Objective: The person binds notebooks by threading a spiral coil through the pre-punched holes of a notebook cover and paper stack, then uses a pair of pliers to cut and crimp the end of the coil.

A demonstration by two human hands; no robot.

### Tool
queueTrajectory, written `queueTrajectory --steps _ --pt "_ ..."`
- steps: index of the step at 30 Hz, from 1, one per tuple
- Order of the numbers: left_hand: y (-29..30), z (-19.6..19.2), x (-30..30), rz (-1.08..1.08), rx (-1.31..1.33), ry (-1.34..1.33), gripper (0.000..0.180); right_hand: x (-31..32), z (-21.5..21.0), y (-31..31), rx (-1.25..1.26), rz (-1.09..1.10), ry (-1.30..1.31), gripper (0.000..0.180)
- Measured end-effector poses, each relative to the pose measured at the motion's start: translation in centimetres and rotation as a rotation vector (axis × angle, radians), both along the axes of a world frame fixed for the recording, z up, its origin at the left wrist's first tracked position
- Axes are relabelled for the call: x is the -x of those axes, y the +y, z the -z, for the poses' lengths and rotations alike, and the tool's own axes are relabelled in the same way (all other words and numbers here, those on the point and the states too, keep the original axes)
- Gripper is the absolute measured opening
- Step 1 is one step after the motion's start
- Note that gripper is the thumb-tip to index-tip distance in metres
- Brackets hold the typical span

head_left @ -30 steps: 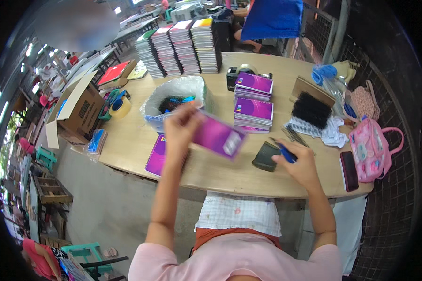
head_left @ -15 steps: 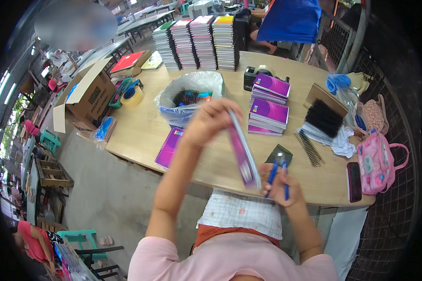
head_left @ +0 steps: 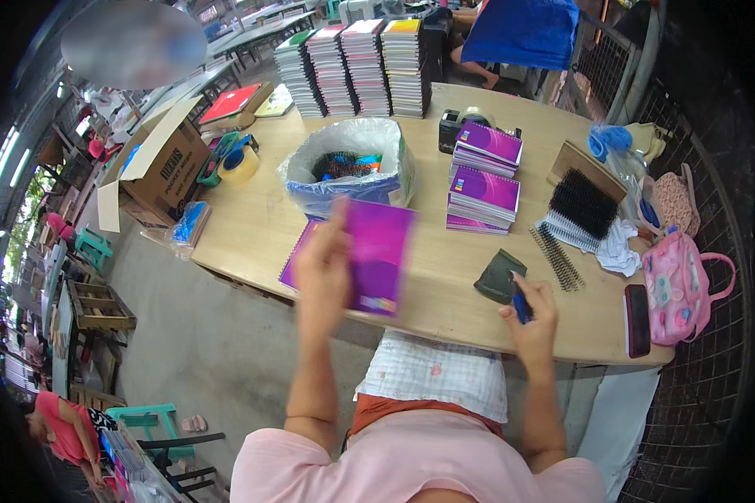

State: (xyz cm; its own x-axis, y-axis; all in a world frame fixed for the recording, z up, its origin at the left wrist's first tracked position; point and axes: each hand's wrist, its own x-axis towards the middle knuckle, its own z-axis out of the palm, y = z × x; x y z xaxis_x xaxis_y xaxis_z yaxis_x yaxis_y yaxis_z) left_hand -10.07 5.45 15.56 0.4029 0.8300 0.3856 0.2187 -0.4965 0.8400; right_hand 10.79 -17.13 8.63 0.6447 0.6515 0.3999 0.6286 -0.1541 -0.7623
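Note:
My left hand (head_left: pixel 323 264) is closed on a purple-covered spiral notebook (head_left: pixel 383 251), held above the table's near edge and slightly blurred. Beneath that hand, another purple notebook (head_left: pixel 290 267) lies partly covered. My right hand (head_left: pixel 535 318) grips blue-handled pliers (head_left: pixel 522 307), whose head is by a dark green piece of material (head_left: pixel 498 278) on the table; I cannot tell whether they touch. Two piles of purple notebooks (head_left: pixel 484 191) stand right of centre. Beside them lie loose black wire coils (head_left: pixel 558 256) and a dense bunch of black coils (head_left: pixel 584 204).
A plastic-lined tub (head_left: pixel 344 201) with coil scraps stands mid-table. Tall notebook stacks (head_left: pixel 362 75) and a tape dispenser (head_left: pixel 450 127) are behind. At left sit a cardboard box (head_left: pixel 164 168) and tape rolls (head_left: pixel 238 164); at right, a phone (head_left: pixel 637 320) and pink bag (head_left: pixel 678 289).
The left hand has moved left with the notebook, turning it from edge-on to cover-up. The right hand has shifted right with the pliers, closing its fingers around the handles.

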Motion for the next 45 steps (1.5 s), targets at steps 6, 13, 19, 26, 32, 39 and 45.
queueTrajectory --steps 6,13,19,26,32,39,45 --pt "12.6 3.5 6.6 0.033 -0.098 0.316 0.044 -5.6 3.2 -3.9 0.472 0.119 -0.242 0.061" --pt "11.7 5.9 7.0 0.002 -0.265 0.473 0.040 -6.6 5.2 -4.2 0.491 0.123 -0.385 0.063" --pt "7.0 3.7 3.7 -0.269 -0.601 0.446 0.040 -6.2 5.8 -4.0 0.409 0.212 -0.518 0.066" --pt "3.3 5.4 -14.6 0.205 -0.159 0.102 0.037 -2.8 6.5 2.7 0.245 0.064 -0.383 0.050" --pt "12.5 9.4 -26.1 0.252 0.071 0.444 0.038 -5.2 5.8 1.4 0.185 0.039 -0.400 0.040" --pt "16.1 12.1 -28.8 0.336 0.247 0.450 0.024 -11.2 5.9 -0.7 0.076 0.370 -0.268 0.025" --pt "18.8 12.5 -28.0 0.289 0.268 0.454 0.036 -15.2 4.5 3.8 0.258 0.380 -0.266 0.021"
